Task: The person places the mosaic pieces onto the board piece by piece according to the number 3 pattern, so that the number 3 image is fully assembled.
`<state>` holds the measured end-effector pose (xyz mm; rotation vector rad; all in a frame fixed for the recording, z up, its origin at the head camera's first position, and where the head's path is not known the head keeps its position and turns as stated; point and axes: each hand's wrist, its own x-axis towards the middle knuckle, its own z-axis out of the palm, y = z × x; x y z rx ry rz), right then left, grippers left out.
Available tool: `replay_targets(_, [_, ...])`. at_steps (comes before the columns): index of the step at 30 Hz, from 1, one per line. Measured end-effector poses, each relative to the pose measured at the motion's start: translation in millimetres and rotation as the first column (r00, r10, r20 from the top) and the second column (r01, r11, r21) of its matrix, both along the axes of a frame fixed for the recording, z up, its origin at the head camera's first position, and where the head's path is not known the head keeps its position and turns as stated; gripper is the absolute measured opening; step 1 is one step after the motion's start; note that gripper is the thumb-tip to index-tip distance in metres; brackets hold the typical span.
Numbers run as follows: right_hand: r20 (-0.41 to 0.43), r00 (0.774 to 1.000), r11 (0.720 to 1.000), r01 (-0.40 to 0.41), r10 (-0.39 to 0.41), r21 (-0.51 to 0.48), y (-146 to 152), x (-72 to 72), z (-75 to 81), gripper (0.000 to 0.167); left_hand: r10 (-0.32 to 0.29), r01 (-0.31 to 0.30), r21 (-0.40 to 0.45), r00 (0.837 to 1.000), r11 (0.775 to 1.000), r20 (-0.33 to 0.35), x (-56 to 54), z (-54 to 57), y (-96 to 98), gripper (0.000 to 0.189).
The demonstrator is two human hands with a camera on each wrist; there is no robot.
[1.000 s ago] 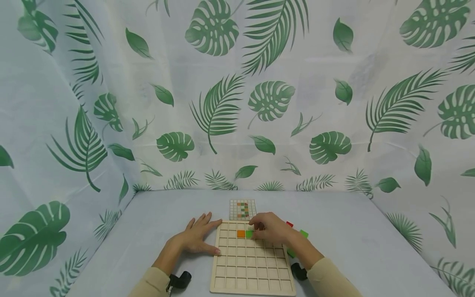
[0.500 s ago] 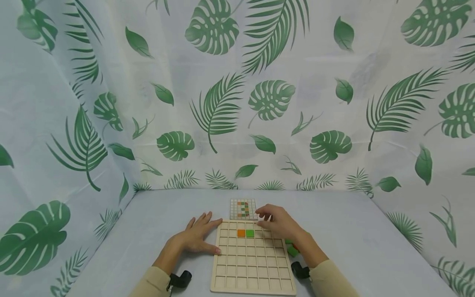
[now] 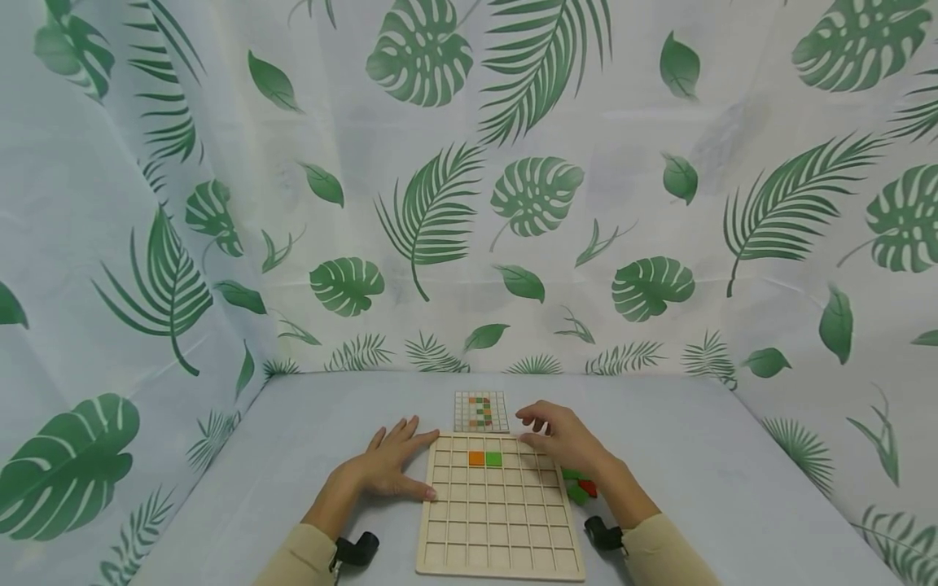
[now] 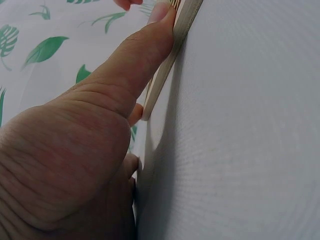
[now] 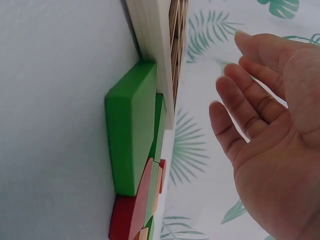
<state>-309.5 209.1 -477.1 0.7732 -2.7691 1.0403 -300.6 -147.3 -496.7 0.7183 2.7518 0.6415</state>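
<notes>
A wooden grid board [image 3: 501,575] lies on the table, with an orange tile [image 3: 476,459] and a green tile [image 3: 494,459] side by side in its second row. My left hand [image 3: 396,465] is spread at the board's left side; in the left wrist view its thumb [image 4: 142,57] rests on the board's edge. Above the board's upper right corner hovers my right hand [image 3: 564,439], fingers loosely bent. Nothing sits between the right hand's fingers [image 5: 232,95] in the right wrist view. A thick green block [image 5: 131,130] stands close against the board's side there.
Just beyond the board lies a small pattern card [image 3: 462,413] with a coloured grid. Several loose pieces, among them a red piece [image 3: 589,488], lie right of the board, partly behind the right forearm. A leaf-print cloth [image 3: 469,203] hangs behind the table.
My right hand has lifted off the green tile and drawn back to the right, leaving that tile in the grid beside the orange one. The left hand stays in place.
</notes>
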Motion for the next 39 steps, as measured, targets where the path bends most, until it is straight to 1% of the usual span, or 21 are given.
replay_targets(6, [-0.019, 1.000, 1.000, 0.002, -0.002, 0.009, 6.0, -0.8, -1.8, 0.033, -0.011, 0.011, 0.004, 1.000, 1.000, -0.005, -0.6, -1.1, -0.1, 0.106])
replay_targets(13, [0.014, 0.998, 0.998, 0.062, -0.062, 0.012, 22.1, -1.4, -4.2, 0.031, -0.026, 0.026, 0.034, 1.000, 0.999, 0.010, 0.8, -0.5, -1.3, 0.110])
replay_targets(19, [-0.007, 0.996, 0.996, 0.092, -0.092, 0.019, 41.1, -1.4, -4.8, 0.031, -0.019, 0.019, 0.037, 1.000, 0.999, 0.010, 2.5, 1.2, -1.2, 0.109])
replay_targets(25, [-0.035, 0.994, 0.994, 0.104, -0.104, 0.015, 56.0, -2.6, -6.7, 0.030, -0.007, 0.007, 0.014, 1.000, 1.000, 0.010, 1.1, -1.2, -0.3, 0.107])
replay_targets(29, [-0.005, 0.993, 0.993, 0.120, -0.120, 0.010, 60.9, -3.1, -5.9, 0.029, -0.004, 0.004, 0.007, 1.000, 1.000, 0.006, 0.2, -2.5, 0.1, 0.106])
replay_targets(33, [0.039, 0.989, 0.990, 0.138, -0.140, 0.038, 64.8, -3.9, -6.5, 0.028, -0.003, 0.003, 0.008, 1.000, 1.000, 0.006, -0.4, -2.5, 0.1, 0.105])
replay_targets(39, [0.075, 0.990, 0.992, 0.121, -0.124, 0.033, 67.3, -3.7, -5.8, 0.028, 0.001, -0.001, 0.011, 1.000, 1.000, 0.004, -0.1, -1.0, -0.1, 0.105])
